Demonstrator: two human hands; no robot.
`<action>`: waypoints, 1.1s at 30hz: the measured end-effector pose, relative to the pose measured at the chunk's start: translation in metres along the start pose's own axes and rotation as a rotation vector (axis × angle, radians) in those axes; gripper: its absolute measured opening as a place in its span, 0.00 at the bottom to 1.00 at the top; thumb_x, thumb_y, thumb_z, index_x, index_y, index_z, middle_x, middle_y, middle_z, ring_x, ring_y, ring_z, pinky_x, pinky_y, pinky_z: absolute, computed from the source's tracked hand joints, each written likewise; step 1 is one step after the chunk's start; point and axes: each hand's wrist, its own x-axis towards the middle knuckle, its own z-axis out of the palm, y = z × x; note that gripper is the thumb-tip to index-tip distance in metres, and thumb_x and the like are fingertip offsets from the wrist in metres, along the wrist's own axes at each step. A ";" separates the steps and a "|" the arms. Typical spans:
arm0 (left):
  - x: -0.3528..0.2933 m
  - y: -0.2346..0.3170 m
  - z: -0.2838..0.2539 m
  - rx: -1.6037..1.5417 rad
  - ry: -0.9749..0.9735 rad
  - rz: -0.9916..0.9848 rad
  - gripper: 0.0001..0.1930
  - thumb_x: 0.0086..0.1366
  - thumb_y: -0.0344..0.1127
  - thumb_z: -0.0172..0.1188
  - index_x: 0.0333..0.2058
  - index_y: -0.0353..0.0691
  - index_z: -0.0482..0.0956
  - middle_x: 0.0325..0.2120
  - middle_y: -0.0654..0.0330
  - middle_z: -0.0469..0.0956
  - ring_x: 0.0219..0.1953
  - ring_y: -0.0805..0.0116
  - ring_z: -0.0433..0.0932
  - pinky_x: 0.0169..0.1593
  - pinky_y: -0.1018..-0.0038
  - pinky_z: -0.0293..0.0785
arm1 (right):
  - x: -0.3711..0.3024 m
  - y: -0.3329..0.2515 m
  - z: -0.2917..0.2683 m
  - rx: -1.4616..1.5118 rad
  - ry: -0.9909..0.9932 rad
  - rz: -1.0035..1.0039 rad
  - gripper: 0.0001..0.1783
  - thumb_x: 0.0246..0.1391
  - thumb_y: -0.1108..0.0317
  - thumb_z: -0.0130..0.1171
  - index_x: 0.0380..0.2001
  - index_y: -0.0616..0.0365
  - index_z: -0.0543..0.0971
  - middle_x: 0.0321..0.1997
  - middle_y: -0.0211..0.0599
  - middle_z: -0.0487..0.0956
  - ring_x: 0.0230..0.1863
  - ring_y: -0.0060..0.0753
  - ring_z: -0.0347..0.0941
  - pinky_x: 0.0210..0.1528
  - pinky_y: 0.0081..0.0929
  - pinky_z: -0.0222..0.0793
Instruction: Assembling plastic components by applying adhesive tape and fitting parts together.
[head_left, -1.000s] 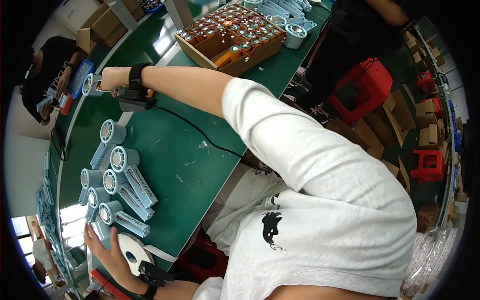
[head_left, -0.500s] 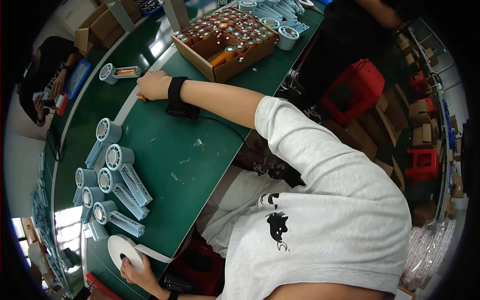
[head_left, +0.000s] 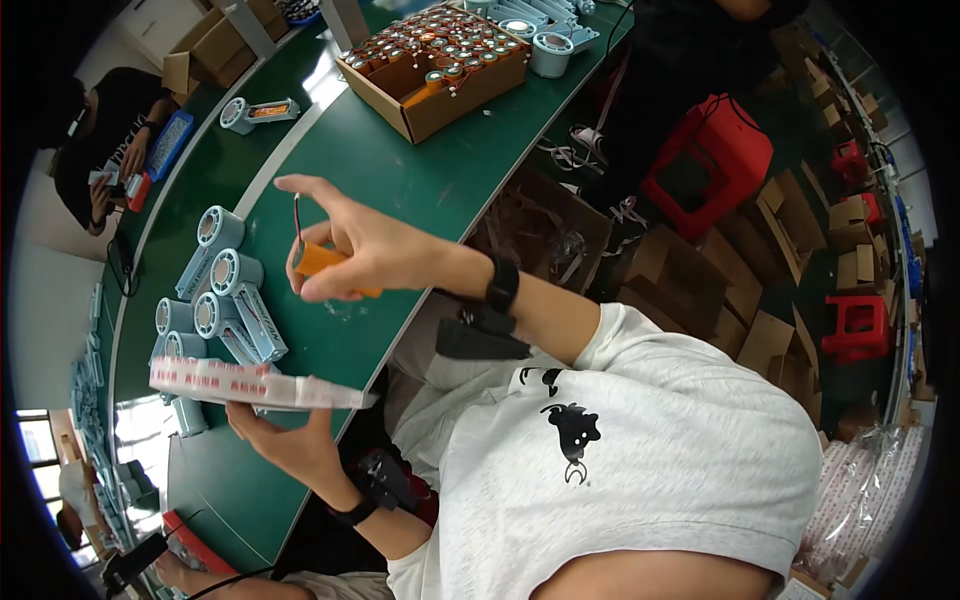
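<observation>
My right hand (head_left: 365,245) is above the green table, thumb and fingers closed around an orange cylindrical battery (head_left: 318,258). A thin wire stands up from the battery, and the index finger stretches out past it. Lower in the view, my left hand (head_left: 290,440) grips a white tape roll (head_left: 215,382) with red print, seen edge-on, its loose strip (head_left: 335,393) running toward my body. Just beyond the roll lie several light blue handheld fan bodies (head_left: 258,325) with round heads, partly hidden by the tape.
A cardboard box (head_left: 465,103) of wired orange batteries stands at the table's far right, light blue parts (head_left: 550,55) beside it. One fan body (head_left: 262,112) lies apart with its handle uncovered. Across the table a person (head_left: 120,130) handles small parts. Red stools (head_left: 705,165) stand behind.
My right hand has come back from the table's far side toward me, lifting the battery. My left hand has raised the tape roll and turned it edge-on. The view has shifted slightly.
</observation>
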 end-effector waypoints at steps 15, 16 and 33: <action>0.031 0.001 0.029 -0.089 0.239 -0.269 0.44 0.39 0.38 0.71 0.53 0.27 0.59 0.48 0.51 0.68 0.51 0.58 0.64 0.52 0.62 0.60 | -0.045 0.018 0.042 -0.315 0.472 -0.056 0.10 0.32 0.76 0.65 0.20 0.66 0.74 0.18 0.38 0.73 0.23 0.25 0.70 0.28 0.24 0.64; 0.033 0.000 0.030 -0.045 0.272 -0.159 0.43 0.40 0.38 0.70 0.53 0.28 0.59 0.47 0.51 0.70 0.50 0.60 0.65 0.53 0.63 0.59 | -0.045 0.016 0.040 -0.333 0.445 -0.035 0.11 0.32 0.77 0.66 0.22 0.65 0.74 0.19 0.36 0.73 0.23 0.23 0.69 0.29 0.22 0.64; 0.016 -0.022 0.025 0.435 0.108 0.051 0.42 0.34 0.45 0.71 0.47 0.29 0.61 0.36 0.52 0.73 0.47 0.57 0.66 0.57 0.58 0.43 | 0.004 -0.008 0.031 -0.619 0.318 -0.338 0.15 0.46 0.67 0.60 0.35 0.68 0.77 0.35 0.42 0.69 0.31 0.35 0.67 0.38 0.26 0.64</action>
